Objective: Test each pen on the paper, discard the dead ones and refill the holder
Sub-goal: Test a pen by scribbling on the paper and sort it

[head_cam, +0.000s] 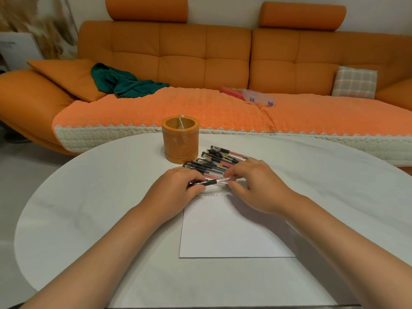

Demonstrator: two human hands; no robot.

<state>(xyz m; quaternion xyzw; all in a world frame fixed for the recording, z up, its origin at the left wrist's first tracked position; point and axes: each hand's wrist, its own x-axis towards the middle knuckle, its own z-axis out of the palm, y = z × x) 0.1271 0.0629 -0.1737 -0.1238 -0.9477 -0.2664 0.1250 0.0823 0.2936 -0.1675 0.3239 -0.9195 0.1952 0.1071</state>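
Observation:
A white sheet of paper point(231, 230) lies on the white table point(100, 197), with small scribbles along its top edge. Just above that edge, both hands hold one clear pen point(219, 181) with a black grip, level. My left hand point(178, 190) pinches its black cap end; my right hand point(256, 186) grips the barrel. Behind them lies a pile of several pens point(218, 160) with black and red parts. The orange round holder point(180, 139) stands upright left of the pile, with something pale leaning inside.
An orange sofa point(200, 63) runs behind the table, carrying a green cloth point(120, 81), a red box point(231, 92), a clear plastic box point(258, 98) and a checked cushion point(354, 82). The table's curved edge falls away at the left.

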